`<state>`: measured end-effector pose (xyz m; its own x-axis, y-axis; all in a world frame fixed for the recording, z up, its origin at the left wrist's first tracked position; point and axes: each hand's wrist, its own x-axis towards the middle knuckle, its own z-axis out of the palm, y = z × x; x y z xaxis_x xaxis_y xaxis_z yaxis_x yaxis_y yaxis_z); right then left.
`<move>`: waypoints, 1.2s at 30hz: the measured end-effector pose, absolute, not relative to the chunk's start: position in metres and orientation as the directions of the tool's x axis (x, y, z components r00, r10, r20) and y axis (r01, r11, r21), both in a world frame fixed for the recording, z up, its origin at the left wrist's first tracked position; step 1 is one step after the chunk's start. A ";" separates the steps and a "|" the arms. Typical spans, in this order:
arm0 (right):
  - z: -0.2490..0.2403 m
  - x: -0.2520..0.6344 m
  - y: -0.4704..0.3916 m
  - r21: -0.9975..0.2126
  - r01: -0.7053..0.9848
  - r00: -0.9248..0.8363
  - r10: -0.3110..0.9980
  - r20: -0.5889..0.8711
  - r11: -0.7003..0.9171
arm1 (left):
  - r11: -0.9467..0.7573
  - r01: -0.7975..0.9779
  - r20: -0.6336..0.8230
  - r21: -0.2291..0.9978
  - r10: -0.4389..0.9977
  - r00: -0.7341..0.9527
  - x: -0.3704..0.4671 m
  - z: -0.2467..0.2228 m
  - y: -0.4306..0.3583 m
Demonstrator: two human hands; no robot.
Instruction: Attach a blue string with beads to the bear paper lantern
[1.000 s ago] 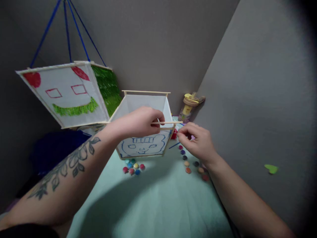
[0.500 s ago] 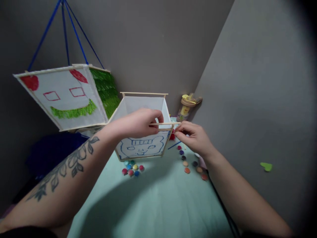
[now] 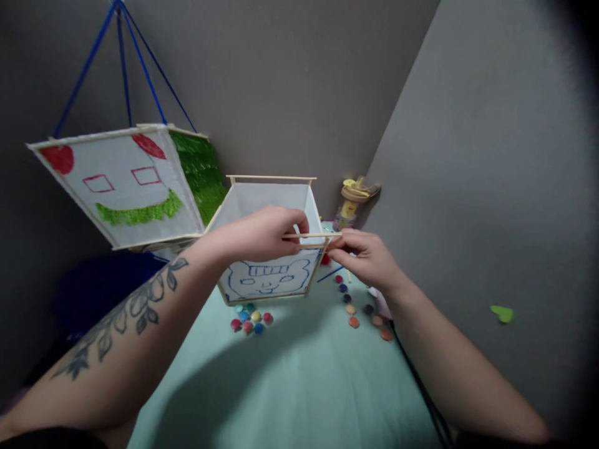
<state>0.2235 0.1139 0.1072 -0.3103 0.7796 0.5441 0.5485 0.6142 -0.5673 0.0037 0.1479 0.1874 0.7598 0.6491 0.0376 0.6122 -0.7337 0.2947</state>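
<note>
A box-shaped paper lantern [image 3: 269, 277] with a wooden stick frame and a blue face drawn on its front stands on the table, its top uncovered. My left hand [image 3: 274, 232] reaches over it with fingers closed on a thin wooden stick [image 3: 311, 236] that lies along the top front edge. At the stick's right end, by the lantern's front corner, my right hand [image 3: 362, 254] is closed in a pinch. What sits between its fingertips is too small to make out.
A finished-looking lantern [image 3: 135, 181] with red and green decoration hangs on blue cords at left. Several small paint pots [image 3: 250, 318] stand in front, and more round pots [image 3: 354, 322] to the right. A jar [image 3: 349, 209] stands by the walls. Pale green cloth [image 3: 290, 386] covers the table.
My right fingertips have shifted slightly in toward the lantern's corner. A thin pale strand beside them earlier is harder to see now. My left hand keeps its hold on the stick.
</note>
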 end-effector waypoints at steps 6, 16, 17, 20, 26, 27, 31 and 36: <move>0.108 0.222 0.113 -0.563 0.562 -0.293 0.782 0.550 0.606 | -0.728 0.614 0.044 0.305 0.655 0.755 0.004 0.187 0.147; 0.111 0.218 0.110 -0.542 0.594 -0.255 0.779 0.573 0.594 | -0.720 0.618 0.057 0.315 0.664 0.746 0.004 0.187 0.148; 0.111 0.219 0.110 -0.548 0.601 -0.244 0.786 0.567 0.582 | -0.717 0.620 0.055 0.319 0.667 0.743 0.004 0.187 0.148; 0.109 0.221 0.108 -0.598 0.599 -0.206 0.824 0.528 0.533 | -0.709 0.624 0.051 0.329 0.673 0.738 0.004 0.188 0.147; 0.102 0.226 0.109 -0.669 0.560 -0.162 0.857 0.490 0.488 | -0.707 0.620 0.049 0.340 0.672 0.739 0.005 0.189 0.146; 0.101 0.225 0.109 -0.676 0.553 -0.161 0.859 0.487 0.487 | -0.705 0.622 0.050 0.339 0.674 0.737 0.005 0.189 0.146; 0.099 0.222 0.113 -0.700 0.523 -0.146 0.860 0.489 0.486 | -0.694 0.634 0.052 0.341 0.687 0.724 0.006 0.189 0.146; 0.102 0.217 0.112 -0.693 0.521 -0.163 0.855 0.492 0.498 | -0.687 0.625 0.043 0.371 0.685 0.728 0.007 0.189 0.146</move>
<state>0.2169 0.1117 0.1017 -0.1634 0.8554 0.4915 0.5214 0.4978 -0.6930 0.0073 0.1457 0.1892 0.7276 0.6847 0.0428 0.6246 -0.6870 0.3713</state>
